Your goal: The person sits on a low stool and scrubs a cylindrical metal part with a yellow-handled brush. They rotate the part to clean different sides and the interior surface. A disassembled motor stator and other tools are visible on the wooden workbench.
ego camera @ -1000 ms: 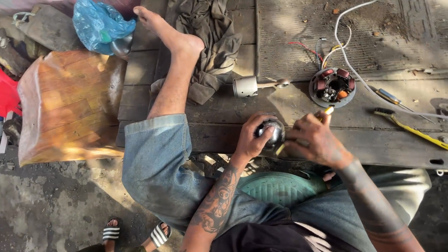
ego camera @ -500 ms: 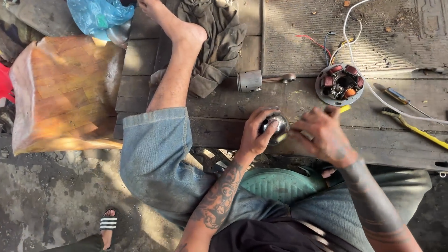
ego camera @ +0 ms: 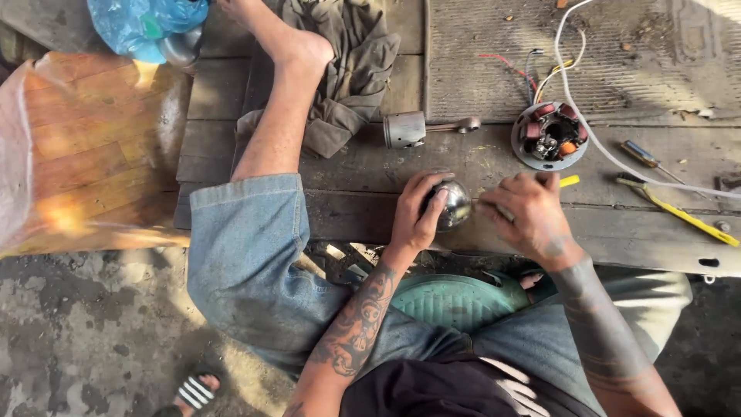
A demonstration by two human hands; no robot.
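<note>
From the left, I see my left hand (ego camera: pixel 415 220) cupped around a round, shiny metal dome (ego camera: pixel 451 205) held over the worn wooden table (ego camera: pixel 370 193). My right hand (ego camera: pixel 529 216) grips a yellow-handled tool (ego camera: pixel 568 181) against it. A grey piston with rod (ego camera: pixel 421 128) lies beyond.

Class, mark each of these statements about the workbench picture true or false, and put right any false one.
1. The left hand grips a shiny round metal part. True.
2. The right hand holds a yellow-handled tool. True.
3. The piston with its rod lies on the blue plastic bag. False: it lies on the wooden planks, beside the grey cloth.
4. The round coil plate has no wires. False: coloured wires run from it.
</note>
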